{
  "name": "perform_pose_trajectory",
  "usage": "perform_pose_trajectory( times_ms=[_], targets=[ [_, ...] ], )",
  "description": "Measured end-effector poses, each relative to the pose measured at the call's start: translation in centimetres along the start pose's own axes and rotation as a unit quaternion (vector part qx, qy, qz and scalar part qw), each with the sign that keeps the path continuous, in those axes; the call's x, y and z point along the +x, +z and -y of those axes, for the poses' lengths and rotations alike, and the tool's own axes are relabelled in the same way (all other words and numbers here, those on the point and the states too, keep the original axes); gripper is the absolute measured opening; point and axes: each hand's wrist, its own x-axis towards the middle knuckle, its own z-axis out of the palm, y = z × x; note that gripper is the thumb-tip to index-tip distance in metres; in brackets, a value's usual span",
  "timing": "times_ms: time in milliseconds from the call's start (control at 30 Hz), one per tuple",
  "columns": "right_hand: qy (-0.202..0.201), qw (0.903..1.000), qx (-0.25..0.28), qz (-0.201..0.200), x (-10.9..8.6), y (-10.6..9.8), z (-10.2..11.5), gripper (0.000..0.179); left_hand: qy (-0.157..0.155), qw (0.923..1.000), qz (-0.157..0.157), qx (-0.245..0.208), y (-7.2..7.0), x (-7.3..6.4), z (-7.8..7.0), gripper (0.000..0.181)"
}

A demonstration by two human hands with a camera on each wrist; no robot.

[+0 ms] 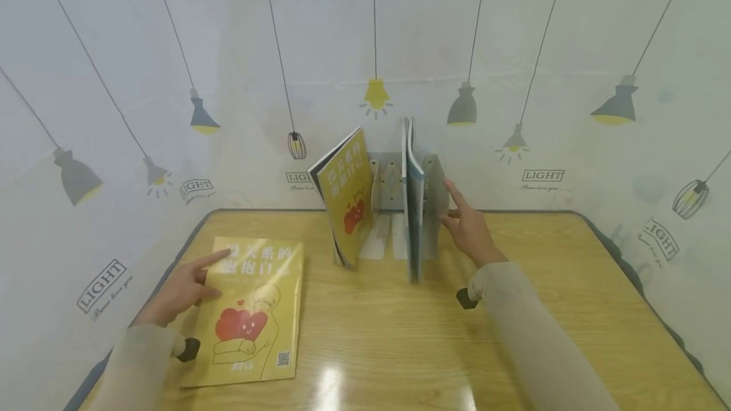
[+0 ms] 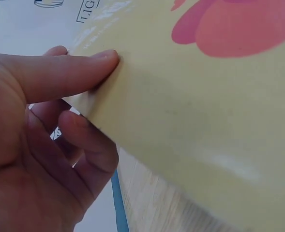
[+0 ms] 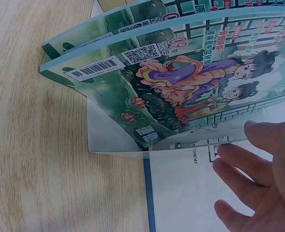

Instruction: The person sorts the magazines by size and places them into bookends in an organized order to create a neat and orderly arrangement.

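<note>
My left hand holds a thin yellow book by its left edge. In the left wrist view the thumb presses on the cover, other fingers curl by the edge, and that edge is off the table. At the back, my right hand touches the outer side of a pale bookend, its index finger straight. Against this bookend's inner side stand two green-and-blue magazines, upright. How much the right thumb wraps round the plate is hard to tell.
Left of the magazines, another yellow book stands slightly fanned against the bookend's left plate. Perforated bars join the plates. The wooden table meets a wall printed with hanging lamps.
</note>
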Motion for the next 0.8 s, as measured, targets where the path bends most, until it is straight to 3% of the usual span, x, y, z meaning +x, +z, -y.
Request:
perform_pose_trajectory(
  times_ms=[100, 300, 633, 800],
  targets=[
    [0.002, 1.0, 0.002, 0.002, 0.0, 0.0, 0.0, 0.082, 0.001, 0.9996, -0.002, -0.027, 0.0, -0.4, -0.3, 0.09],
    [0.001, 1.0, -0.001, 0.001, -0.1, 0.0, 0.0, 0.082, -0.003, 0.9995, -0.017, -0.027, 0.0, -0.7, -1.1, 0.088],
    [0.001, 1.0, -0.003, 0.002, -0.2, -0.1, 0.2, 0.081, 0.052, 0.9977, -0.044, -0.001, 0.1, -1.3, -3.7, 0.082],
    [-0.006, 1.0, -0.007, 0.0, -0.1, -0.2, 0.5, 0.08, 0.048, 0.9976, -0.051, 0.003, 0.2, -1.7, -5.2, 0.08]
  ],
)
